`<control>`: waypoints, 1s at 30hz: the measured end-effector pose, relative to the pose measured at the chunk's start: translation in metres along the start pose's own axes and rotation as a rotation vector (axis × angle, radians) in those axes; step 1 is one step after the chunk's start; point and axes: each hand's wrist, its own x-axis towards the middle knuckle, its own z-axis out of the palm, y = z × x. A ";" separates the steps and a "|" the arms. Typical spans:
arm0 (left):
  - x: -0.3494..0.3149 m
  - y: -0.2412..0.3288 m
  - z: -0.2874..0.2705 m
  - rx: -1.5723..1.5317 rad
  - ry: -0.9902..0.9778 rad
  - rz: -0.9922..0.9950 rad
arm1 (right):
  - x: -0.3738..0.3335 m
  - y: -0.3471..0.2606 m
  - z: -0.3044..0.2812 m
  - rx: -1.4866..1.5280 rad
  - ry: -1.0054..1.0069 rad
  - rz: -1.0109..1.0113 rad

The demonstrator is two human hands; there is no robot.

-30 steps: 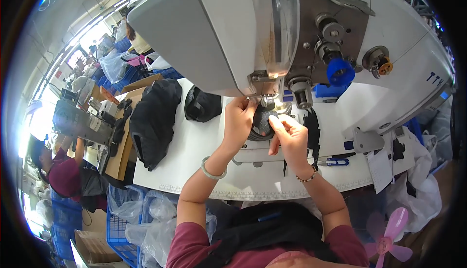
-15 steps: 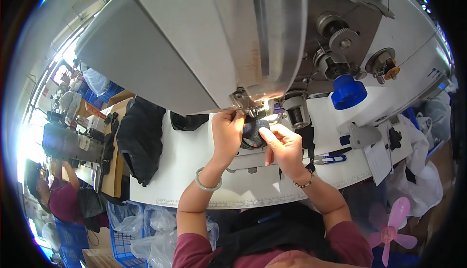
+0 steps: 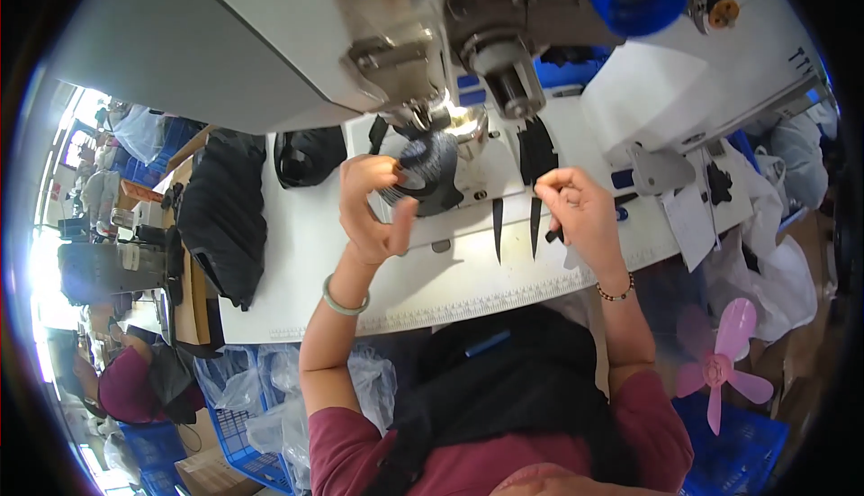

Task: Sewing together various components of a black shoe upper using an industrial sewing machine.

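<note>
Under the needle area of a large sewing machine (image 3: 396, 68) lies a dark grey and black fabric piece (image 3: 432, 167) with a curved shape. My left hand (image 3: 371, 212) is beside its left edge, thumb and fingers apart; whether the fingertips touch the fabric I cannot tell. Further right, my right hand (image 3: 580, 221) has thumb and forefinger pinched together at the lower end of a black strap (image 3: 537, 149). What lies in the pinch is too small to make out. Two narrow dark strips (image 3: 498, 230) show to the left of that hand.
A black fabric bundle (image 3: 225, 212) and a smaller black piece (image 3: 308, 156) lie on the left of the white table (image 3: 414, 307). Blue baskets with clear bags stand below left. A pink fan (image 3: 717, 368) is at lower right. Another person works at far left.
My view has shifted, with the machine higher in the picture. Both hands have come away from the fabric piece: the left has spread its fingers, the right has moved right to the strap.
</note>
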 end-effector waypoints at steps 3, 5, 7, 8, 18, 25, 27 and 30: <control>-0.018 -0.004 -0.007 0.435 -0.287 0.239 | -0.024 0.022 0.017 -0.381 -0.028 -0.177; -0.022 -0.003 -0.003 0.613 -0.186 0.235 | -0.036 0.024 0.036 -0.646 0.011 -0.279; -0.042 0.010 0.006 0.574 -0.094 0.243 | -0.035 0.031 0.042 -0.779 0.007 -0.273; -0.052 0.017 0.007 0.539 0.002 0.251 | -0.032 0.037 0.043 -0.777 0.008 -0.272; -0.067 0.034 0.026 0.294 -0.767 -0.032 | -0.021 0.039 0.037 -0.467 -0.165 -0.144; -0.051 0.037 0.024 0.194 -0.580 0.071 | -0.021 -0.004 0.012 0.295 -0.490 0.310; -0.044 0.050 0.031 0.142 -0.488 0.046 | -0.026 -0.010 0.008 0.316 -0.508 0.316; -0.041 0.070 0.040 -0.181 -0.359 -0.522 | -0.035 -0.009 0.015 0.369 -0.308 0.112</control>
